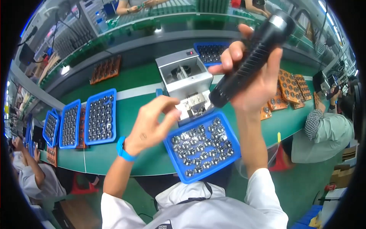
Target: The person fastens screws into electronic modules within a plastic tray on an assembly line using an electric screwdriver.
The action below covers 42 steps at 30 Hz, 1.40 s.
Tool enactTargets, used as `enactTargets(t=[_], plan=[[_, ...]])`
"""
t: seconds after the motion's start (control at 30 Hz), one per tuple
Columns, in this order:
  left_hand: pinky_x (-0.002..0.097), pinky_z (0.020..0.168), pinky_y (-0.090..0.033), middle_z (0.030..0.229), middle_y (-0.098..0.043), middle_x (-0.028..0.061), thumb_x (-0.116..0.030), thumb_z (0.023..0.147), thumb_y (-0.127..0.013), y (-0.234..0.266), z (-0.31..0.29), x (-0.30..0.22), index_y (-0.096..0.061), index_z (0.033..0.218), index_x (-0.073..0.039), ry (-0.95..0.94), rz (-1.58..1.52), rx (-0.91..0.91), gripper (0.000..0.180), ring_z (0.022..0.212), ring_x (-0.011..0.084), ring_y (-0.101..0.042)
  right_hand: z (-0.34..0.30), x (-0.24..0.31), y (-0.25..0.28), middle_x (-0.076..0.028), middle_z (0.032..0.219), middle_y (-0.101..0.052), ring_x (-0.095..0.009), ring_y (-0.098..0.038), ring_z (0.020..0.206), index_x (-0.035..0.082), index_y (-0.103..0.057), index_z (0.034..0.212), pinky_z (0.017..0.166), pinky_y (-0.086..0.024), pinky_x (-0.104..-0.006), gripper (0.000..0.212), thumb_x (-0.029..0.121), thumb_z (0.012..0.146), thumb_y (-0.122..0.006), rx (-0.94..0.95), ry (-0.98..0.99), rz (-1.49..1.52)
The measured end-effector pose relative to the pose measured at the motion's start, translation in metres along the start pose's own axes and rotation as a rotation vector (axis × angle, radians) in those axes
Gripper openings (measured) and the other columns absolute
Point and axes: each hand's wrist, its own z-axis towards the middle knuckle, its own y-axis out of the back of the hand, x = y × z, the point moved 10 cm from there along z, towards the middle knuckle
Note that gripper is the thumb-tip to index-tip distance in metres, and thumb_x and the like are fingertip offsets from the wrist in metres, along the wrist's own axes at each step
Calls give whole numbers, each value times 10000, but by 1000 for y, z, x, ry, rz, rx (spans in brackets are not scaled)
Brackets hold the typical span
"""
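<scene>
My right hand [253,80] is raised over the bench, its fingers wrapped round a black flashlight-shaped tool [249,63] with a ribbed grip and a silver band at its wide end. The tool's narrow end points down and left, towards the machine. My left hand [154,120], a blue band on its wrist, is at the metal fixture [194,104] on the front of a grey machine [181,68]. Its thumb and forefinger are bent and apart, with nothing visible between them. Just below the fixture lies a blue tray [179,166] of small round metal parts [204,154].
More blue trays [88,135] of parts stand on the left of the green bench, another blue tray [196,47] behind the machine. Orange boards [288,86] with round parts are on the right, one orange rack [106,69] at the back left. Co-workers [324,133] sit on both sides.
</scene>
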Motion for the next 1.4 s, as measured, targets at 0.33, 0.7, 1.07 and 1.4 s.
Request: enactTargets(t=[0.33, 0.7, 1.07, 1.4], plan=[[361, 527, -429, 682, -593, 131, -223, 918, -598, -32, -46, 80, -634, 829, -4, 266, 69, 92, 239, 549, 242, -558, -44, -37, 28, -65, 658, -494, -174, -497, 469, 80, -267, 1417, 477, -455, -321, 967, 829, 808, -314, -19, -15, -355], [390, 603, -472, 774, -640, 178, -208, 901, -599, -61, -54, 76, -654, 892, 8, 285, -43, 386, 223, 656, 316, -620, -53, -57, 30, -82, 671, -523, -191, -532, 507, 86, -297, 1372, 506, -476, -329, 1014, 861, 727, -408, 60, -144, -452], [406, 594, -459, 774, -631, 195, -177, 899, -617, -59, -49, 75, -631, 860, 21, 267, 94, 287, 202, 665, 356, -607, -48, -46, 10, 2, 723, -552, -33, -464, 592, -46, -481, 1138, 505, -362, -179, 517, 394, 914, -633, -5, 230, -789], [399, 613, -467, 761, -629, 176, -187, 895, -623, -57, -53, 72, -639, 866, 4, 205, 117, 271, 194, 675, 353, -606, -68, -44, 24, -50, 656, -503, -155, -499, 471, 47, -323, 1331, 470, -451, -291, 895, 796, 841, -310, -82, -115, -646]])
